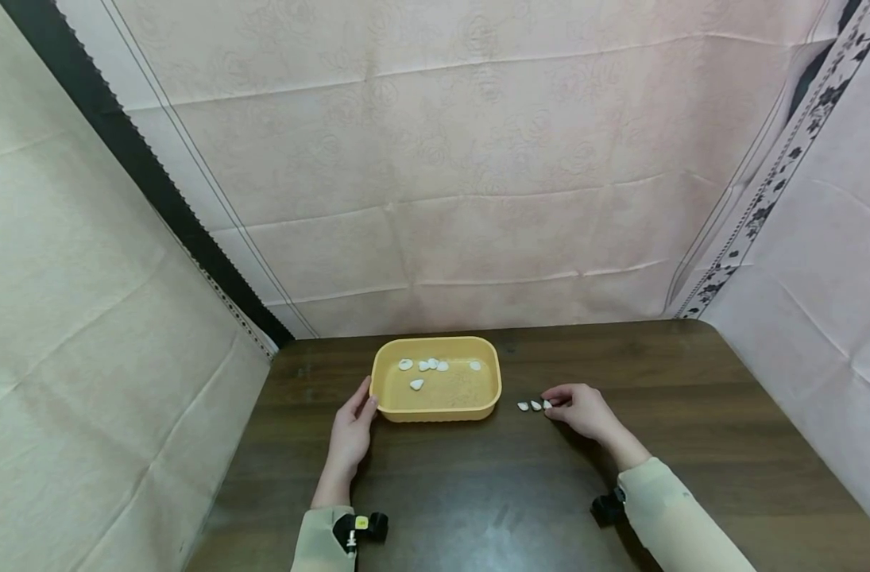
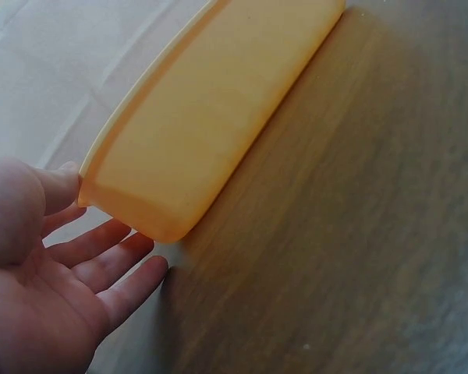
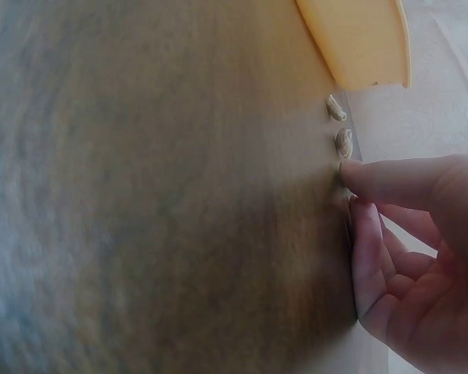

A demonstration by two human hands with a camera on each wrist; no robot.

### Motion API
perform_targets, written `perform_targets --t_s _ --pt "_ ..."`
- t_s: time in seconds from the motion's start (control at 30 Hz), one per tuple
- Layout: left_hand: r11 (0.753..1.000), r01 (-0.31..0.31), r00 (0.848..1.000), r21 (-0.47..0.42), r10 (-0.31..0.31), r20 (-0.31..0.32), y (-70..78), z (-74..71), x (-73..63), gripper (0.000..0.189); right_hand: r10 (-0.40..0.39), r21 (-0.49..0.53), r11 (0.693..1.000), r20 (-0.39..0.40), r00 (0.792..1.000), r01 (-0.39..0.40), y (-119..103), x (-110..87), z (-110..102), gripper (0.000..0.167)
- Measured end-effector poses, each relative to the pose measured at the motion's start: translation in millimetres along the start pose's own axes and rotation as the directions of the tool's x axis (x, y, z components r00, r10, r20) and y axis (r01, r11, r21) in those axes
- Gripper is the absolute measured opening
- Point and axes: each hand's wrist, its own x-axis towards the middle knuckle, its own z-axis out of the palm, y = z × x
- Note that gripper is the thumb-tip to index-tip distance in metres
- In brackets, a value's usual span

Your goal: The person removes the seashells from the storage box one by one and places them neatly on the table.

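In the head view, my left hand [image 1: 350,436] holds the left end of a shallow yellow plastic tray [image 1: 435,415]. Its thumb lies at the rim and its fingers reach along the outer wall, as the left wrist view shows. Several small white pieces that look like shells [image 1: 416,384] lie inside the tray, mostly toward its far side. Right of the tray, my right hand [image 1: 585,410] pinches one white shell [image 1: 547,404] between thumb and fingers at the tabletop. Two more shells [image 3: 344,142] lie in a row beside the fingertips, between hand and tray.
The dark brown wooden table [image 1: 449,492] has its far edge just behind the tray. Pale patterned cloth [image 1: 477,175] hangs behind the table and along both sides. A small black wrist device [image 1: 606,508] sits on each sleeve.
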Motion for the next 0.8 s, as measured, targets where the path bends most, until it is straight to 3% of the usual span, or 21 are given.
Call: perform_targets --t_s 0.5,0.8 --pt "1.0 0.01 1.0 -0.012 -0.01 0.011 1.0 0.2 2.0 0.053 0.005 0.016 1.0 -0.005 1.0 -0.005 0 1.5 -1 0.028" --pt "1.0 0.019 1.0 0.001 -0.019 0.0 1.0 0.3 0.7 0.053 0.024 0.115 0.993 0.072 0.997 -0.032 7 -1.2 -9 0.04"
